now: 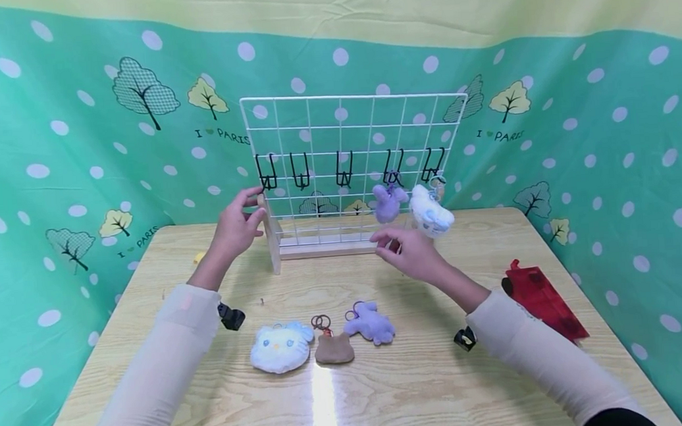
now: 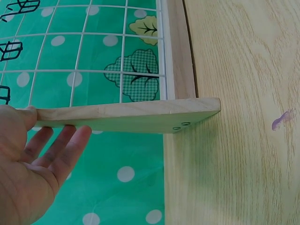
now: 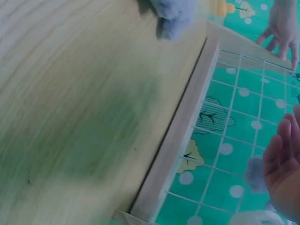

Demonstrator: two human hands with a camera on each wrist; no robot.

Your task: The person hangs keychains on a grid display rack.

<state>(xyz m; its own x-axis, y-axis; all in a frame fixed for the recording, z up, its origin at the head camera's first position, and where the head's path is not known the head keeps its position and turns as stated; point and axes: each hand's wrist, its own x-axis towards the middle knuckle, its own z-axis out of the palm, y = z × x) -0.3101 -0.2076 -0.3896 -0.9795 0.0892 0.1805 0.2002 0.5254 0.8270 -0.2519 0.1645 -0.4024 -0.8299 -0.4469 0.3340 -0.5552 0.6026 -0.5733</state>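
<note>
Head: purple plush keychain (image 1: pixel 389 204), white plush keychain (image 1: pixel 431 212) on black hooks (image 1: pixel 431 172); two done, by judgement. Likely left: white cat plush (image 1: pixel 280 349), brown plush (image 1: pixel 334 350), lilac plush (image 1: pixel 370 324) on desk (image 1: pixel 419 399). Your right hand (image 1: pixel 412 254) released, nothing held.

Left wrist: your left hand (image 2: pixel 28 168) released, straight fingers touching wooden side panel (image 2: pixel 131 110); hooks cut off.

Right wrist: right hand cropped; hung plushes part-hidden, blurred.

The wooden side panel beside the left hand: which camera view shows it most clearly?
The left wrist view: the side panel is close there, with two round fittings visible. The head view shows it small and narrow; the right wrist view shows it distant, at upper right.
</note>
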